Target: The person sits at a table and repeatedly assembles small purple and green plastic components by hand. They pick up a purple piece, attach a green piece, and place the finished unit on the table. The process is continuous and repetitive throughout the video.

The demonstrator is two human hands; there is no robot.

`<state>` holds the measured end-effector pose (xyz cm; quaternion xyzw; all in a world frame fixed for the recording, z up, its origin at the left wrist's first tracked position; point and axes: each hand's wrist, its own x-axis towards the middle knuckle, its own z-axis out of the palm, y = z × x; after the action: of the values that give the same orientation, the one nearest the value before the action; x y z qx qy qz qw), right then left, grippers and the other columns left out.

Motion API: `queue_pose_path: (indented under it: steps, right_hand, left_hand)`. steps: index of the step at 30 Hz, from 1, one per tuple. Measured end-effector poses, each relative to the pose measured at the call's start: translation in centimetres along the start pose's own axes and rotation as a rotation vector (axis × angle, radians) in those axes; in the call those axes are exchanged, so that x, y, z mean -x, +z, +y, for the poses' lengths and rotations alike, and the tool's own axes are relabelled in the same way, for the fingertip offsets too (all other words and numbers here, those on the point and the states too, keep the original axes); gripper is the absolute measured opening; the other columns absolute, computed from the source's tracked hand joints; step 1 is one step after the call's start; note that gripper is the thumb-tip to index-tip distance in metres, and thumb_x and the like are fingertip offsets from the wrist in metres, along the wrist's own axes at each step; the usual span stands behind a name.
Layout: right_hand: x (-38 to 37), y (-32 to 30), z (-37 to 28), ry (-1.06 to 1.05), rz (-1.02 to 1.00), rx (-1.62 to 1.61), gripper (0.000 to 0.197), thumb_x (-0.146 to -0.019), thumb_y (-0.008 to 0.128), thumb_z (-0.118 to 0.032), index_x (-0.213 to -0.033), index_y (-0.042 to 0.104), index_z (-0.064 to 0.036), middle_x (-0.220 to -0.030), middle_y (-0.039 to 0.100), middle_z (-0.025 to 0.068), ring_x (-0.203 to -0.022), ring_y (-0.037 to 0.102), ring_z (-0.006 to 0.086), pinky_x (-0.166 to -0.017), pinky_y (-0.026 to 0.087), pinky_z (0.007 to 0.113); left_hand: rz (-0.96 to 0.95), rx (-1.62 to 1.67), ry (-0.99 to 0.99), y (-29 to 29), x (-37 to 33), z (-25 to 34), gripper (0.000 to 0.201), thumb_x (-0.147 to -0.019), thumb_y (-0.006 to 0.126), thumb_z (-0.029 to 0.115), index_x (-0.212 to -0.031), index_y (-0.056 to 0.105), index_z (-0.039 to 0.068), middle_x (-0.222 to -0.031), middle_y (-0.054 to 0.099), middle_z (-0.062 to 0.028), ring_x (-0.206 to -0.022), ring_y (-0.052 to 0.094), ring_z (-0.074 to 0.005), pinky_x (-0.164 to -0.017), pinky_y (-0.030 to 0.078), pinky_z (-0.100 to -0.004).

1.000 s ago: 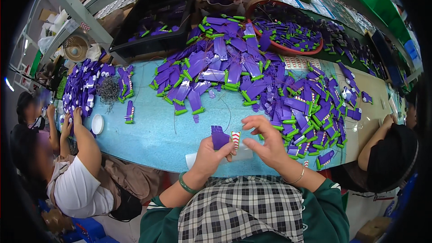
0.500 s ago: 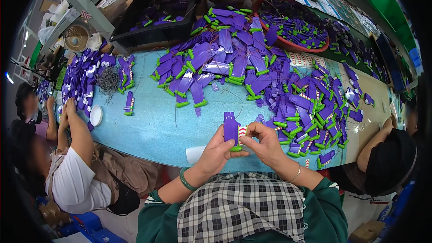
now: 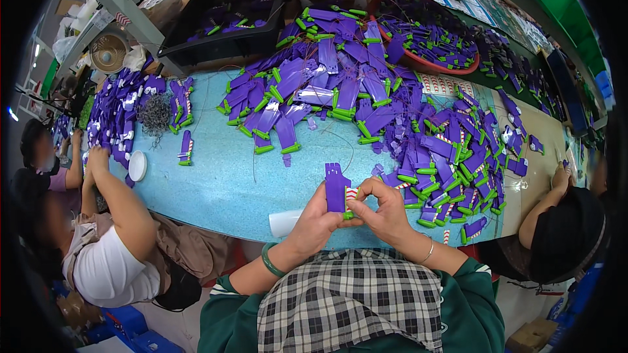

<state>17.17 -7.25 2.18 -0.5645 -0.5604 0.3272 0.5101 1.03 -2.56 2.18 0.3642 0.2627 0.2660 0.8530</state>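
Upright above the near edge of the table I hold a flat purple plastic piece (image 3: 335, 186) with a green end. My left hand (image 3: 311, 225) is closed round its lower left side, thumb across the front. A red-and-white striped sticker (image 3: 351, 193) shows at the piece's right side. My right hand (image 3: 387, 214) is closed in a pinch at that striped edge, thumb and forefinger pressed together; the fingertips partly hide what they grip. Beside my right hand lies a heap of purple and green pieces with striped stickers (image 3: 451, 150).
A larger heap of purple pieces (image 3: 350, 59) covers the table's (image 3: 222, 176) far middle. Behind it stand a black bin (image 3: 229, 46) and a red basin (image 3: 445, 70). A white cylinder (image 3: 283, 223) lies near my left wrist. Co-workers sit on both sides; a white dish (image 3: 138, 166) is at left.
My right fingers have shifted slightly on the striped side of the piece, and my left fingers have tucked in beneath it. The co-worker at left has moved an arm.
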Motion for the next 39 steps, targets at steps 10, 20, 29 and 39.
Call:
queue_pose_path:
  steps: [10,20,29,39]
  right_hand:
    - [-0.4,-0.7,-0.6,-0.294,0.099,0.206,0.019,-0.074,0.075,-0.009,-0.065,0.058,-0.0046,-0.065,0.06,0.0062,-0.062,0.054,0.0206,-0.058,0.041,0.032]
    - [-0.6,-1.5,0.8,0.265,-0.369,-0.13,0.066,-0.076,0.076,-0.028,-0.129,0.047,-0.0013,-0.114,0.059,0.0103,-0.107,0.058,0.021,-0.088,0.049,0.038]
    - [-0.5,-0.1,0.9,0.07,-0.304,-0.295,0.029,-0.081,0.073,-0.025,-0.089,0.063,0.0,-0.094,0.062,0.0038,-0.087,0.059,0.0121,-0.077,0.048,0.028]
    - [-1.6,-2.5,1.2,0.27,-0.247,-0.716,0.028,-0.088,0.062,-0.018,-0.109,0.063,0.0003,-0.103,0.063,0.0045,-0.096,0.056,0.0109,-0.087,0.044,0.028]
  left_hand:
    - [-0.099,-0.227,0.089,0.1,0.5,-0.4,0.033,-0.094,0.048,0.002,-0.126,0.04,0.001,-0.119,0.049,-0.009,-0.108,0.054,-0.0167,-0.088,0.055,-0.0355]
    - [-0.184,-0.025,-0.026,-0.9,0.2,-0.4,0.04,-0.1,0.042,0.033,-0.118,0.049,-0.002,-0.094,0.061,-0.0113,-0.081,0.063,-0.0223,-0.075,0.052,-0.0354]
    - [-0.158,0.248,-0.439,-0.8,-0.2,-1.4,0.043,-0.098,0.034,0.045,-0.088,0.052,0.007,-0.063,0.045,-0.0027,-0.051,0.04,-0.0135,-0.045,0.031,-0.0249]
    - [0.049,-0.94,0.633,-0.2,0.3,1.6,0.017,-0.084,0.064,0.013,-0.088,0.049,0.005,-0.092,0.061,-0.0156,-0.082,0.064,-0.0255,-0.068,0.052,-0.0355]
